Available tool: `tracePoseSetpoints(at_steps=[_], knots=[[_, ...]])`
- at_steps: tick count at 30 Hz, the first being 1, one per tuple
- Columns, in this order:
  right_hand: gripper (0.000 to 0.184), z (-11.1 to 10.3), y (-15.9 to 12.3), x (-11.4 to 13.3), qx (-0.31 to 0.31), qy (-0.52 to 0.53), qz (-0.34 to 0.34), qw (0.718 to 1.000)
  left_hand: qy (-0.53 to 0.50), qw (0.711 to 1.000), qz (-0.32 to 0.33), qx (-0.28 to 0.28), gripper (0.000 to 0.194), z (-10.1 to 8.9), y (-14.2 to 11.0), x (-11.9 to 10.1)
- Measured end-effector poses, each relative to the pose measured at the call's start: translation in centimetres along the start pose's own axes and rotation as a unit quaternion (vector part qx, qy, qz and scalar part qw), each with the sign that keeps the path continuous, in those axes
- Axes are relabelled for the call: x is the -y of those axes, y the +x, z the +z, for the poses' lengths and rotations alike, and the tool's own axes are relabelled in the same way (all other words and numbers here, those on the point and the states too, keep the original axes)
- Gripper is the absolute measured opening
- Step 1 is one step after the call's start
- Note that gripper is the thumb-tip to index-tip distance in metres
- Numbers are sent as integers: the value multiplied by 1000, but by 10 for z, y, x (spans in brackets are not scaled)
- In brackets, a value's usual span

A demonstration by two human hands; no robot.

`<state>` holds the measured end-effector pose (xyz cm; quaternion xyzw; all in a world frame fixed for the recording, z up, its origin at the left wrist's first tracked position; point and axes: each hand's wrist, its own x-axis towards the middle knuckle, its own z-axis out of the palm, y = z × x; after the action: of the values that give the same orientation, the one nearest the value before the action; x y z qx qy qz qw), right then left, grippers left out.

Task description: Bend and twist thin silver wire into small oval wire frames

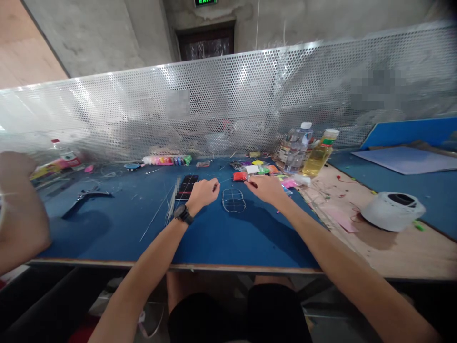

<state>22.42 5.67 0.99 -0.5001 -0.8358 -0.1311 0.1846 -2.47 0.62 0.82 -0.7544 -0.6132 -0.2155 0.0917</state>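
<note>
My left hand [204, 191], with a black watch on its wrist, is closed in a pinch on one end of a thin metal wire [228, 180]. My right hand [266, 188] is closed on the wire's other end, so the wire stretches between both hands above the blue mat [214, 233]. Just below the hands a small oval wire-mesh frame [233, 200] lies on the mat. A bundle of straight thin wires [170, 205] lies left of my left wrist, beside a black and red card [187, 186].
Small coloured clay packets [257, 169] and a row of coloured pieces [167, 160] lie at the back. Two plastic bottles [310, 150] stand at the right, and a white tape roll [392, 210] is on bare wood. Another person's arm [17, 209] shows at far left. Perforated metal screen [228, 105] behind.
</note>
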Motion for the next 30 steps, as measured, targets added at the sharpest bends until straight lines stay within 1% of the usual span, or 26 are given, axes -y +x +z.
tracePoseSetpoints(at_steps=[6,8,10,13,15,16,18,21,24,28,30], knots=[[40,-1,-1,1,-8,10,-2,1000,-50,999,2,-20,29,-3,-1,-1],[39,-1,-2,2,-13,21,0,1000,-86,996,3,-22,31,-5,-2,-1],[36,-2,-3,4,-16,43,4,999,-156,988,10,3,37,-5,-2,0],[29,0,-5,8,-18,95,-2,995,-284,956,12,72,41,-2,-2,1],[26,2,-5,8,-16,130,-17,991,-329,940,5,93,40,1,-2,3],[25,2,-5,8,-13,145,-25,989,-335,938,5,93,39,3,-1,4],[23,3,-5,5,-10,168,-36,985,-319,944,19,83,36,4,0,6],[22,2,-4,0,-7,185,-41,982,-248,966,45,52,31,5,2,10],[22,0,-3,-3,-5,194,-45,980,-191,980,48,17,26,5,4,12],[22,-1,-3,-3,3,204,-33,978,-191,980,56,-32,23,3,6,13],[21,2,-2,-4,16,207,-25,978,-195,979,59,-29,23,2,6,13]])
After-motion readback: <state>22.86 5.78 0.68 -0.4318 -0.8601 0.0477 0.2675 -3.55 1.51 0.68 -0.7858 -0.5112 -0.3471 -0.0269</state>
